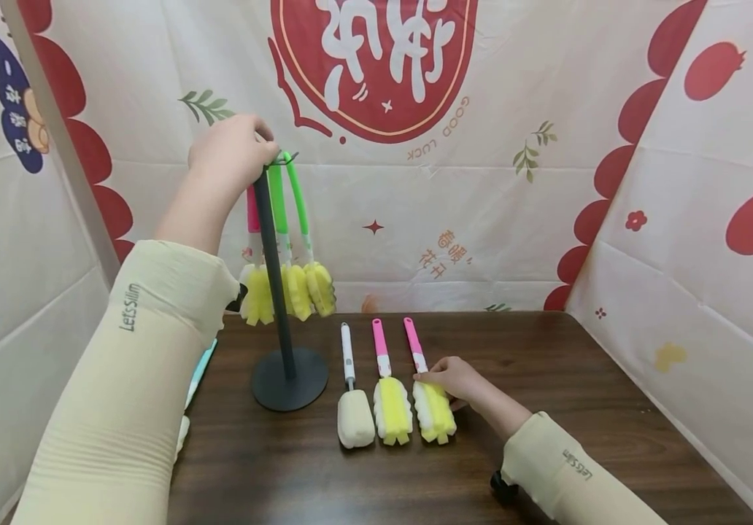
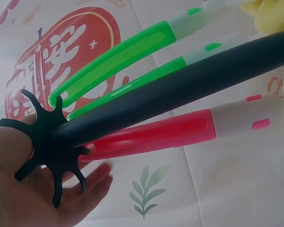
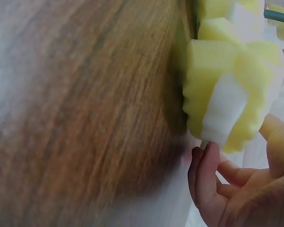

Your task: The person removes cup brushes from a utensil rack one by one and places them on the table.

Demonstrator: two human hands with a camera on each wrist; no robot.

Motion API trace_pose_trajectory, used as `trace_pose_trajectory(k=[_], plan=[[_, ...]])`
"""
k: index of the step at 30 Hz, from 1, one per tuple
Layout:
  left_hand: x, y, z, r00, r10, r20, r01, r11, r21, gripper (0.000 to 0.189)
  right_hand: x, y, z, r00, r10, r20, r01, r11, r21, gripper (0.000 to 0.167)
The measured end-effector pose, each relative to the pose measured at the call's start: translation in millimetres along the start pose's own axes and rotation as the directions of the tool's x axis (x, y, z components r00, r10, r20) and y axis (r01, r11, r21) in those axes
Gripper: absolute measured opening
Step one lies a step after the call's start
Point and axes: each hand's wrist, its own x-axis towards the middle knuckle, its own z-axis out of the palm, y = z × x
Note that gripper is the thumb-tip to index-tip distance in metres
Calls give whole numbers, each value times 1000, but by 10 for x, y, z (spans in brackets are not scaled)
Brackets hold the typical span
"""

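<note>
My left hand [image 1: 232, 149] grips the hooked top of a black stand [image 1: 279, 277]. Two green-handled sponge brushes [image 1: 298, 197] and a pink-handled one [image 2: 156, 135] hang there, yellow heads down. In the left wrist view, fingers curl behind the spread hooks [image 2: 38, 127]; part of their hold is hidden. On the table, my right hand [image 1: 458, 380] pinches the rightmost pink-handled sponge brush [image 1: 434, 412] near its neck, and its yellow-and-white head fills the right wrist view. Left of it lie another pink-handled brush [image 1: 392, 408] and a white-handled brush with a cream head [image 1: 355, 419].
The stand's round black base [image 1: 265, 383] rests on a dark wooden table [image 1: 416, 485]. A light-blue handle [image 1: 201, 372] shows at the left, mostly behind my left sleeve. Printed cloth [image 1: 376, 219] walls in the back and both sides.
</note>
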Motion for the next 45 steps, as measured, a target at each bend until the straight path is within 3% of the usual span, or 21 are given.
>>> trace_pose_trajectory(k=[8,16,21,27,35,45], plan=[[-17,-21,70,983,7,-186,-13,999,-33,45,18,-8,40,1000,-7,-7,7,1000,-27,47],[-95,44,91,974,-17,-228,6,999,-50,49,56,-39,64,1000,-13,-2,13,999,-31,61],[-162,157,90,981,-51,-188,56,998,20,49,82,-57,67,1000,-25,-7,25,998,-64,63],[-198,244,132,995,-61,-82,79,967,241,47,106,-66,64,1000,-23,-8,22,998,-65,63],[-175,228,213,996,-78,-54,92,928,361,45,134,-83,70,1000,-15,-3,15,997,-74,63],[-164,184,297,998,1,-62,28,886,463,41,124,-124,28,999,-34,-14,32,996,-78,61]])
